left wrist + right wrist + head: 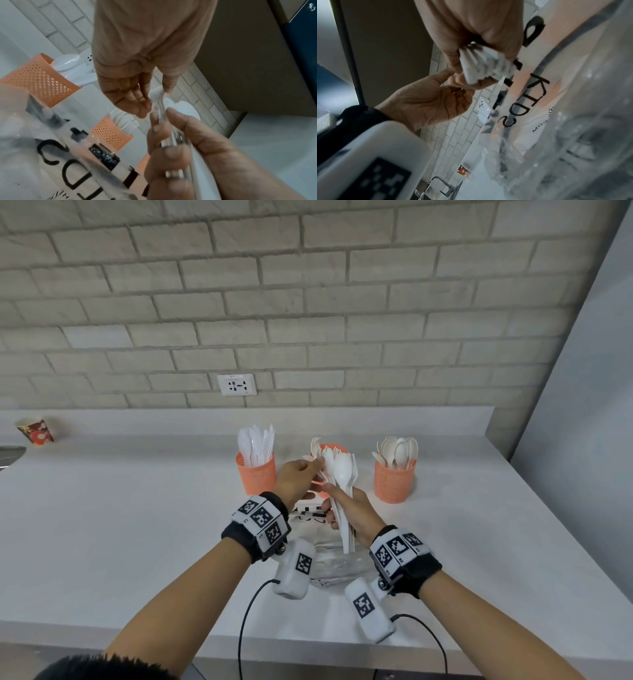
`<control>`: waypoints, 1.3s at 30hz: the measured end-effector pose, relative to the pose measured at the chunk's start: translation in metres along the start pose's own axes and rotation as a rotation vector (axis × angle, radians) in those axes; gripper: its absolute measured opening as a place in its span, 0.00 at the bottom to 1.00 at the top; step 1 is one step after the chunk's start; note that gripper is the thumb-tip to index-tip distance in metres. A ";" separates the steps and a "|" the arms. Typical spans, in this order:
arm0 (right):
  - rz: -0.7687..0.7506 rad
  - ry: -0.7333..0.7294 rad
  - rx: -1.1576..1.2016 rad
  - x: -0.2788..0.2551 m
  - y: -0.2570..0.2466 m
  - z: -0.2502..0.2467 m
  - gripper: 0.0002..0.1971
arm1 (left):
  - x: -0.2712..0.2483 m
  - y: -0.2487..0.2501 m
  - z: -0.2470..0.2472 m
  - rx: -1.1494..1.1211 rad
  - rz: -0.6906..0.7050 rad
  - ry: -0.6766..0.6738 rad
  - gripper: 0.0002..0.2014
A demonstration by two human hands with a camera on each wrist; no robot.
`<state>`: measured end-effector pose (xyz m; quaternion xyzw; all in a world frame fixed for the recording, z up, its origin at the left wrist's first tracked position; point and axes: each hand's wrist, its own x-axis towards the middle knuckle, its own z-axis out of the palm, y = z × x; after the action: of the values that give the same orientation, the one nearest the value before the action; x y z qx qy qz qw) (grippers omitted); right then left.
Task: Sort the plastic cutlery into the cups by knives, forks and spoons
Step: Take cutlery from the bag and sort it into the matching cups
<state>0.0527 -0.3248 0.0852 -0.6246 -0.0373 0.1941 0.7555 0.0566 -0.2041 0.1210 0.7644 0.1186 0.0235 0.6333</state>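
Observation:
Three orange mesh cups stand in a row on the white counter (137, 525): the knife cup (256, 475) on the left, the fork cup (329, 447) in the middle, partly hidden by my hands, and the spoon cup (394, 482) on the right. My right hand (337, 508) grips a bundle of white cutlery (342, 470) upright by its handles (481, 63). At the bundle's top, my left hand (310, 466) pinches one white piece (155, 93) between thumb and fingers. Its type is unclear.
A clear plastic bag (337, 566) with black lettering lies on the counter under my hands. A printed paper cup (36, 431) stands far left by the brick wall. A wall socket (237, 384) is behind the cups. A plain wall closes the right side.

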 end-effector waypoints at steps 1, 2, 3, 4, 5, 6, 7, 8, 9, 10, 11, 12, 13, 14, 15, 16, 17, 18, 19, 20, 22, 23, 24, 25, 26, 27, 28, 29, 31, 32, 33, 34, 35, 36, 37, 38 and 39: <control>0.001 -0.001 -0.007 -0.002 0.000 -0.002 0.06 | 0.000 0.003 -0.001 -0.016 0.009 0.025 0.14; 0.000 -0.003 -0.010 -0.003 0.000 -0.004 0.06 | 0.000 0.006 -0.001 -0.045 0.019 0.052 0.14; -0.002 -0.007 -0.013 -0.005 0.000 -0.006 0.07 | 0.000 0.010 -0.002 -0.093 0.030 0.083 0.14; -0.002 -0.008 -0.018 -0.007 0.000 -0.008 0.07 | 0.001 0.013 -0.003 -0.163 0.044 0.121 0.13; 0.000 -0.007 -0.025 -0.008 0.001 -0.010 0.07 | 0.001 0.018 -0.004 -0.250 0.061 0.167 0.13; 0.004 -0.002 -0.031 -0.009 0.001 -0.011 0.07 | 0.003 0.022 -0.005 -0.331 0.080 0.225 0.12; 0.007 0.003 -0.037 -0.010 0.002 -0.013 0.08 | 0.004 0.025 -0.007 -0.390 0.097 0.287 0.11; 0.008 0.005 -0.042 -0.011 0.002 -0.015 0.08 | 0.005 0.028 -0.010 -0.419 0.106 0.342 0.09; 0.007 0.004 -0.044 -0.011 0.003 -0.017 0.09 | 0.006 0.030 -0.013 -0.419 0.108 0.380 0.07; 0.007 -0.003 -0.041 -0.011 0.003 -0.018 0.10 | 0.007 0.030 -0.015 -0.402 0.100 0.387 0.05; 0.009 -0.012 -0.033 -0.011 0.002 -0.018 0.10 | 0.006 0.029 -0.016 -0.353 0.081 0.370 0.06; 0.011 -0.021 -0.024 -0.012 0.002 -0.018 0.10 | 0.005 0.026 -0.017 -0.278 0.056 0.334 0.08; 0.012 -0.030 -0.019 -0.013 0.001 -0.018 0.11 | 0.003 0.024 -0.017 -0.201 0.030 0.287 0.10; 0.011 -0.038 -0.022 -0.013 0.001 -0.017 0.11 | 0.001 0.021 -0.015 -0.135 0.006 0.240 0.11; 0.007 -0.046 -0.033 -0.013 0.001 -0.016 0.10 | -0.002 0.018 -0.013 -0.087 -0.013 0.197 0.11; 0.000 -0.055 -0.049 -0.014 0.001 -0.015 0.09 | -0.005 0.017 -0.011 -0.059 -0.027 0.160 0.10; -0.006 -0.067 -0.063 -0.014 0.001 -0.014 0.09 | -0.007 0.016 -0.009 -0.038 -0.038 0.131 0.10; -0.009 -0.080 -0.073 -0.014 0.001 -0.013 0.08 | -0.008 0.015 -0.007 -0.022 -0.050 0.110 0.12; -0.009 -0.092 -0.079 -0.014 0.001 -0.012 0.07 | -0.009 0.014 -0.007 -0.016 -0.062 0.096 0.13; -0.006 -0.100 -0.086 -0.014 0.001 -0.011 0.07 | -0.008 0.014 -0.007 -0.020 -0.069 0.085 0.12; -0.003 -0.103 -0.114 -0.014 0.002 -0.010 0.06 | -0.009 0.015 -0.008 -0.046 -0.067 0.061 0.11; -0.004 -0.103 -0.129 -0.014 0.003 -0.010 0.06 | -0.009 0.016 -0.009 -0.046 -0.058 0.047 0.12; -0.007 -0.102 -0.141 -0.014 0.003 -0.009 0.06 | -0.011 0.018 -0.010 -0.029 -0.044 0.028 0.13; -0.010 -0.100 -0.148 -0.014 0.004 -0.010 0.06 | -0.012 0.018 -0.011 0.002 -0.025 0.006 0.13; -0.010 -0.100 -0.155 -0.013 0.004 -0.010 0.06 | -0.014 0.019 -0.011 0.041 -0.004 -0.020 0.12; -0.009 -0.102 -0.166 -0.013 0.005 -0.011 0.06 | -0.015 0.019 -0.011 0.081 0.016 -0.044 0.11; -0.010 -0.106 -0.184 -0.012 0.006 -0.012 0.06 | -0.014 0.018 -0.012 0.113 0.028 -0.058 0.10; -0.012 -0.110 -0.208 -0.012 0.007 -0.012 0.06 | -0.012 0.018 -0.013 0.135 0.032 -0.064 0.09; -0.020 -0.115 -0.261 -0.012 0.009 -0.013 0.06 | -0.005 0.015 -0.019 0.203 0.026 -0.052 0.07; -0.023 -0.118 -0.283 -0.012 0.010 -0.014 0.06 | -0.003 0.014 -0.022 0.253 0.025 -0.050 0.08; -0.022 -0.121 -0.299 -0.012 0.011 -0.014 0.07 | -0.001 0.014 -0.026 0.308 0.028 -0.067 0.09; -0.019 -0.126 -0.311 -0.013 0.011 -0.014 0.07 | 0.000 0.014 -0.028 0.361 0.047 -0.096 0.10; -0.016 -0.135 -0.320 -0.013 0.011 -0.015 0.08 | 0.001 0.015 -0.030 0.412 0.082 -0.121 0.11; -0.014 -0.145 -0.328 -0.014 0.010 -0.014 0.08 | 0.002 0.016 -0.032 0.464 0.129 -0.123 0.11; -0.013 -0.154 -0.335 -0.014 0.010 -0.014 0.08 | 0.003 0.018 -0.034 0.510 0.185 -0.085 0.11; -0.012 -0.161 -0.341 -0.014 0.009 -0.014 0.08 | 0.005 0.019 -0.035 0.540 0.242 -0.008 0.10; -0.010 -0.166 -0.345 -0.013 0.008 -0.014 0.07 | 0.007 0.022 -0.036 0.530 0.280 0.090 0.08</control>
<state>0.0427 -0.3411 0.0770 -0.7264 -0.1350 0.2320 0.6327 0.0600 -0.1714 0.1484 0.9102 0.0419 0.1129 0.3963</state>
